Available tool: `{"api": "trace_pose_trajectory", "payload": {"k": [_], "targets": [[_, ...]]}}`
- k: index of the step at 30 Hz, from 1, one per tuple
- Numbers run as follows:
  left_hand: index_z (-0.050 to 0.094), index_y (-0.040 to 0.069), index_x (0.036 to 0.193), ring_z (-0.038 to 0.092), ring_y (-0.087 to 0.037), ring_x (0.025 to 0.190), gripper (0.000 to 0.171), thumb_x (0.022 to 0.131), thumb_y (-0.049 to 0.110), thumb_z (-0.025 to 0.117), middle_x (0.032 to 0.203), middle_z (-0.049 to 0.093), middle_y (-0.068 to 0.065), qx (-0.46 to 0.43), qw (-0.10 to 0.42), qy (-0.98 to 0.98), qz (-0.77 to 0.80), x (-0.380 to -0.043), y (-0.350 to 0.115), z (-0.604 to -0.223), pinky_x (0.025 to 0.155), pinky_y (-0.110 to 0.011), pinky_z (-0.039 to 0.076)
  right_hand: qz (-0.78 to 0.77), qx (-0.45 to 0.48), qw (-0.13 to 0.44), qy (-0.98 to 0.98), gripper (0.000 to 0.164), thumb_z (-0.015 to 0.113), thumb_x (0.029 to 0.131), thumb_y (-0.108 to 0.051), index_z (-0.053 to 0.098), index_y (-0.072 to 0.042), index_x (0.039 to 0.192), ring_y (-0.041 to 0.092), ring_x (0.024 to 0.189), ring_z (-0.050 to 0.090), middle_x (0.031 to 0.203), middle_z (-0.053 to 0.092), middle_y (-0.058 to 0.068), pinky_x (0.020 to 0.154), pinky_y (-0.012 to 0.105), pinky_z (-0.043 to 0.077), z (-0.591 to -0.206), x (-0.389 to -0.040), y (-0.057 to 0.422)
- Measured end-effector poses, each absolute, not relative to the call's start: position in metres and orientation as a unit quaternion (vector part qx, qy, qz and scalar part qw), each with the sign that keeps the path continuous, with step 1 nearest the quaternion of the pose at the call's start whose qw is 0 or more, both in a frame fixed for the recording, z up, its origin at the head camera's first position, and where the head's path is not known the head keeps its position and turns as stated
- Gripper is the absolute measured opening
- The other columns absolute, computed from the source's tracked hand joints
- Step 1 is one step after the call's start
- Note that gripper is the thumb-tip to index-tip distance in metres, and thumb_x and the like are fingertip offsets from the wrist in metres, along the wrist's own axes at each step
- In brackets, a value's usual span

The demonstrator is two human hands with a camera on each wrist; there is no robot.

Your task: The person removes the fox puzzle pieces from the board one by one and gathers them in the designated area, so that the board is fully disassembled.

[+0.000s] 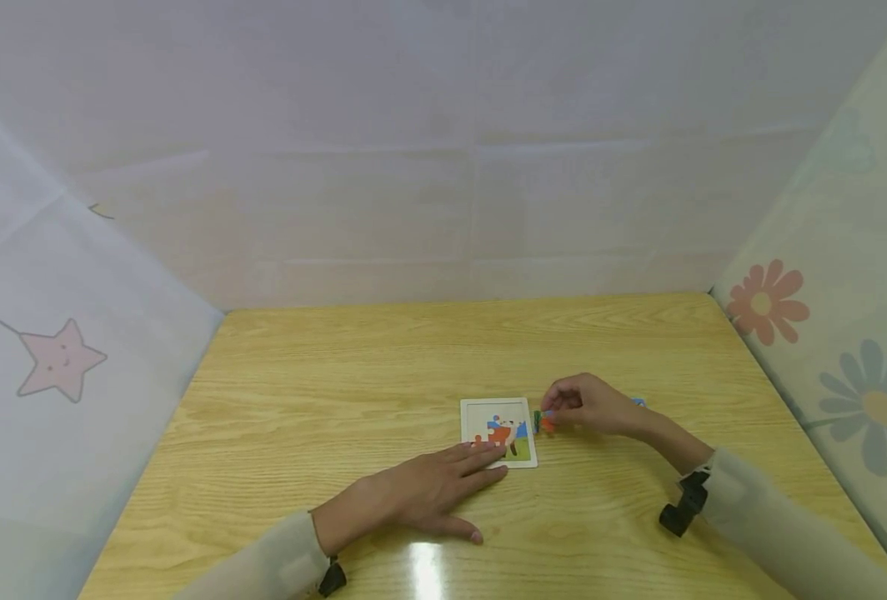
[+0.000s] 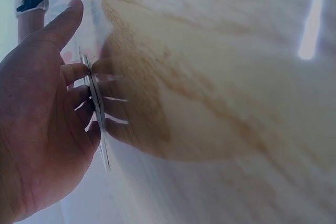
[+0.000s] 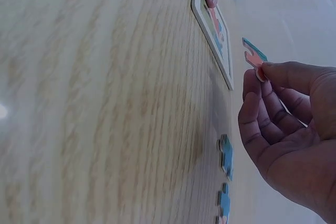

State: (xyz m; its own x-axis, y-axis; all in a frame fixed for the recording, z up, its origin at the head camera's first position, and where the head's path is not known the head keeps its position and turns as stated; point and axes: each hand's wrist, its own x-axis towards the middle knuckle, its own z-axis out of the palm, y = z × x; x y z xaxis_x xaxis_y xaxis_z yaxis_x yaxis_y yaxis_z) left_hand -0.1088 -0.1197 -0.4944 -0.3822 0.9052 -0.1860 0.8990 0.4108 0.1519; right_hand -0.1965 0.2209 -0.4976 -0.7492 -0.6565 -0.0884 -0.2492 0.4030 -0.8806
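A white-framed jigsaw puzzle board (image 1: 529,440) lies on the table, partly filled with pieces showing an orange and white animal on grass. My left hand (image 1: 443,487) rests flat with its fingertips over the board's lower left part, hiding some of it. Just right of the board, my right hand (image 1: 589,406) pinches a puzzle piece (image 3: 256,56) between thumb and fingers. That piece is orange with a green edge and is held above the table in the right wrist view.
Two blue loose puzzle pieces, one of them a piece (image 3: 226,156) near the hand, lie on the wooden table (image 1: 323,375) to the right of the board. Pale cloth walls (image 1: 368,208) enclose the table at the back and both sides.
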Motion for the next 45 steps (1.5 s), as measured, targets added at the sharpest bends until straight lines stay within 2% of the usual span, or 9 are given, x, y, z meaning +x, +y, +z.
{"api": "trace_pose_trajectory", "payload": {"k": [23, 30, 40, 45], "targets": [[0.027, 0.010, 0.169, 0.018, -0.026, 0.163, 0.090, 0.104, 0.070, 0.045, 0.177, 0.016, -0.012, 0.553, 0.099, 0.827, 0.015, -0.109, -0.120, -0.497, 0.132, -0.038, 0.020, -0.431, -0.279, 0.203, 0.834, 0.007, 0.072, 0.100, -0.004, 0.075, -0.005, 0.106, 0.012, 0.085, 0.070, 0.101, 0.075, 0.005, 0.077, 0.025, 0.060, -0.501, -0.182, 0.261], [0.027, 0.009, 0.169, 0.018, -0.025, 0.163, 0.089, 0.105, 0.069, 0.045, 0.177, 0.017, -0.012, 0.554, 0.102, 0.826, 0.018, -0.109, -0.120, -0.496, 0.132, -0.038, 0.019, -0.422, -0.295, 0.185, 0.837, 0.007, 0.073, 0.098, -0.001, 0.074, -0.002, 0.105, 0.013, 0.083, 0.068, 0.097, 0.075, 0.005, 0.074, 0.024, 0.059, -0.500, -0.177, 0.266], [0.025, 0.013, 0.170, 0.017, -0.026, 0.164, 0.090, 0.104, 0.071, 0.043, 0.178, 0.015, -0.010, 0.545, 0.112, 0.831, 0.013, -0.109, -0.121, -0.496, 0.132, -0.038, 0.020, -0.403, -0.295, 0.170, 0.850, 0.009, 0.072, 0.098, 0.000, 0.075, -0.005, 0.105, 0.013, 0.083, 0.069, 0.097, 0.075, 0.004, 0.073, 0.024, 0.059, -0.501, -0.176, 0.273], [0.025, 0.011, 0.169, 0.016, -0.024, 0.164, 0.089, 0.105, 0.070, 0.044, 0.178, 0.015, -0.010, 0.549, 0.115, 0.828, 0.022, -0.109, -0.121, -0.496, 0.132, -0.038, 0.019, -0.395, -0.302, 0.154, 0.854, 0.013, 0.072, 0.096, 0.005, 0.075, -0.004, 0.104, 0.012, 0.082, 0.069, 0.097, 0.075, 0.002, 0.071, 0.024, 0.059, -0.501, -0.174, 0.273]]}}
